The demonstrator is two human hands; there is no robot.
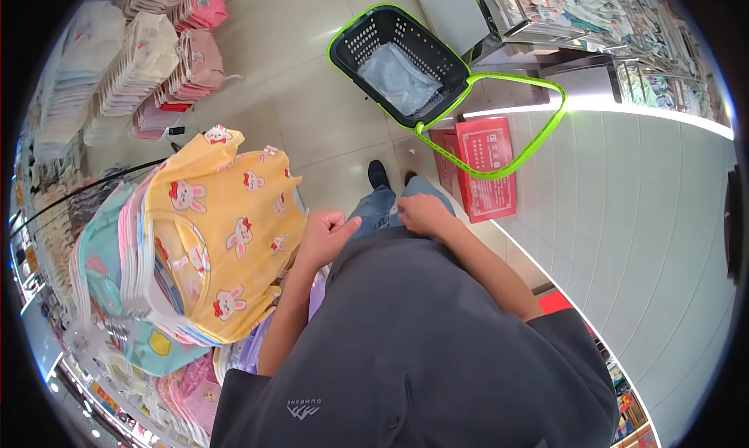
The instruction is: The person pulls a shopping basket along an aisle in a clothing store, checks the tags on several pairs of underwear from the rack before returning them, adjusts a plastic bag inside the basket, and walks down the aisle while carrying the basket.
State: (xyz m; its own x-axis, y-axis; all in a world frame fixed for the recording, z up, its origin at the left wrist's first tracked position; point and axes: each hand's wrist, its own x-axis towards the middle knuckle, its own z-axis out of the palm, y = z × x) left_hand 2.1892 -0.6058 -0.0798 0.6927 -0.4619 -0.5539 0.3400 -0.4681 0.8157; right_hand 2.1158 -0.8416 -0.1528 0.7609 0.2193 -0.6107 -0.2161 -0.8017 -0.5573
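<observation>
My left hand (328,236) is curled closed in front of my waist, its thumb pointing right, with nothing visible in it. Just left of it hangs a yellow children's top (257,206) printed with white rabbits in red bows. My right hand (423,214) is at the hem of my dark grey shirt (406,331), over my blue jeans (374,208). Its fingers are bent inward, and whatever they may hold is hidden. Ahead on the floor, a black shopping basket (378,104) with a green rim has clear plastic packaging (398,77) inside.
The basket's green handle (563,108) leans right, over a red box (490,194). Racks of hanging children's clothes (140,50) line the left side. A white panelled surface (616,237) runs along the right, below a metal rack of packaged garments (562,11). Pale floor tiles (289,58) lie ahead.
</observation>
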